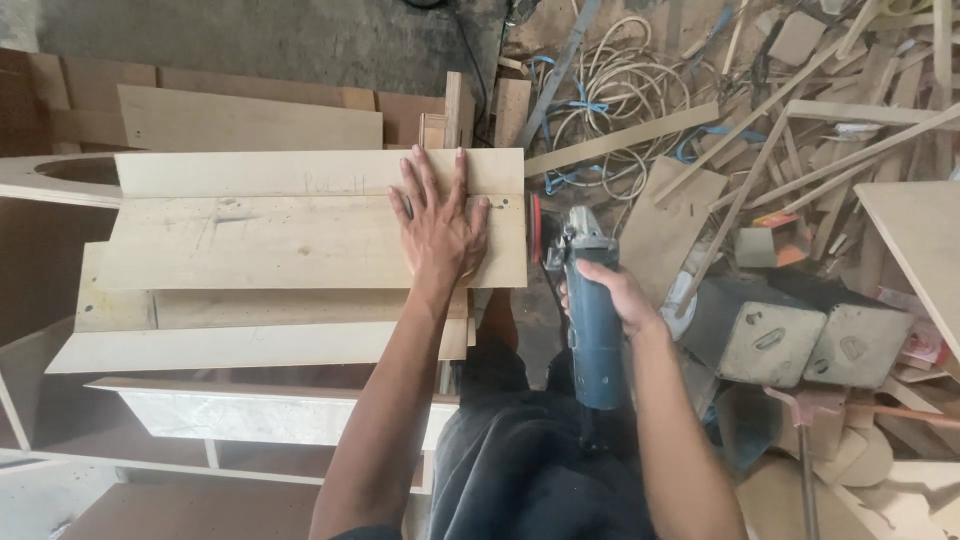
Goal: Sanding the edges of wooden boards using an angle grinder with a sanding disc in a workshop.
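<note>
My left hand (438,222) lies flat, fingers spread, on the right end of a pale wooden board (270,240) that tops a stack of boards. My right hand (612,296) grips the blue body of an angle grinder (588,300). The grinder's red-edged disc (536,228) stands just off the board's right end, close to it; I cannot tell if it touches the wood.
More boards (250,120) lie behind the stack, and a wooden frame (270,410) sits below it. Scrap wood strips, offcuts and coiled cable (610,90) litter the floor at right. Two grey blocks (800,335) stand near my right arm.
</note>
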